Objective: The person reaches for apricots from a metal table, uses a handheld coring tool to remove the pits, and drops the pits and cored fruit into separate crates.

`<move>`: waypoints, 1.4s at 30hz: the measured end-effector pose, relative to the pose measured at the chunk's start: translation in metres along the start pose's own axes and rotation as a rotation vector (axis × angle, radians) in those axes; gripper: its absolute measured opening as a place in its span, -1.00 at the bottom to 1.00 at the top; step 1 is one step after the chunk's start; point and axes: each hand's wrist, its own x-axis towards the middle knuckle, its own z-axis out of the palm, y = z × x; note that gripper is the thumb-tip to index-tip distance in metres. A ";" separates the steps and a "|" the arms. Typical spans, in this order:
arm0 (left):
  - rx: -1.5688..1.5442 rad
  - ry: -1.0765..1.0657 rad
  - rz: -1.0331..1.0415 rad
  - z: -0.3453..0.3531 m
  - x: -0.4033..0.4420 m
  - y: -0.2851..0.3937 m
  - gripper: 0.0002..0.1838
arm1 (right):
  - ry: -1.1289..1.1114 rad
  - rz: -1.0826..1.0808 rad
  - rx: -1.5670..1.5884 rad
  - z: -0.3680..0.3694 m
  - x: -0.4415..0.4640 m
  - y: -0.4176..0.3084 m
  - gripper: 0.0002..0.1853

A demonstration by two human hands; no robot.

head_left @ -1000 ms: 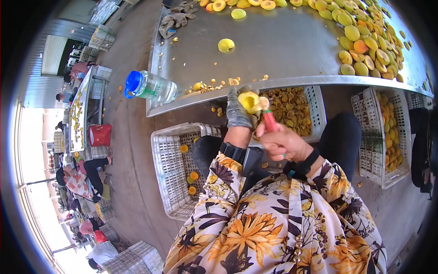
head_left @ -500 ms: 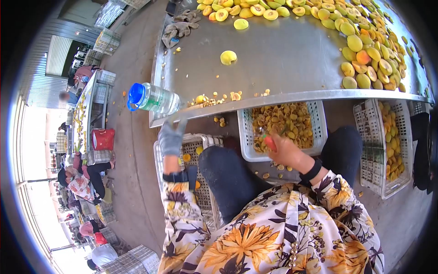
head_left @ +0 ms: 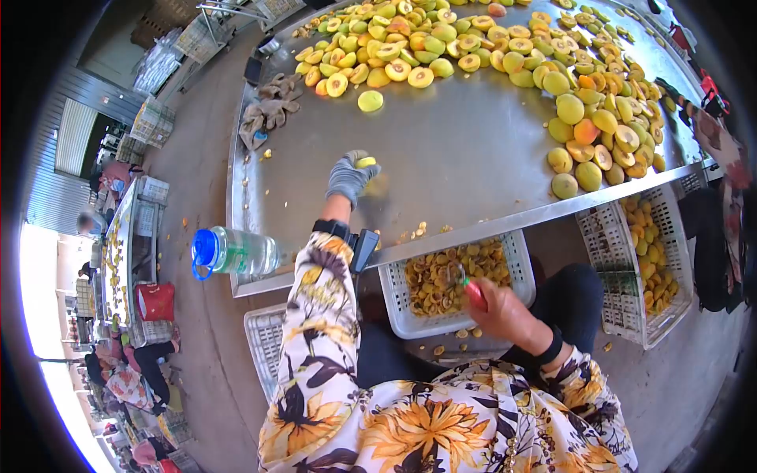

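Observation:
My left hand, in a grey glove, reaches over the metal table with its fingers closed on a yellow peach half. Below the table's front edge, my bare right hand grips a red-handled tool; its small metal head is blurred. Right under that tool stands a white crate with many pitted-looking yellow pieces in it. Farther up the table lies a heap of halved peaches, some with cut faces showing. One single peach sits apart from the heap.
A water bottle with a blue cap lies at the table's left corner. Grey gloves rest near the left edge. A crate of peach halves stands at right, another crate at left. Other people work at a table far left.
My left hand has moved from beside the bottle, over the left crate, up onto the table and closed on a peach half. My right hand keeps the tool over the crate. The view has shifted.

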 end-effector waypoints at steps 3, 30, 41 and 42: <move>-1.102 -0.377 0.042 0.001 -0.069 0.013 -0.49 | 0.113 0.111 0.157 0.005 0.022 -0.004 -0.77; -1.145 0.004 0.013 0.097 -0.225 0.047 -0.74 | 0.076 0.136 0.247 0.043 -0.017 -0.025 -0.82; -1.207 -0.192 -0.045 0.077 -0.236 0.049 -0.66 | -0.132 0.023 0.279 0.027 -0.013 -0.027 -0.79; -1.192 -0.112 -0.042 0.081 -0.237 0.045 -0.66 | -0.135 0.023 0.281 0.030 -0.014 -0.025 -0.79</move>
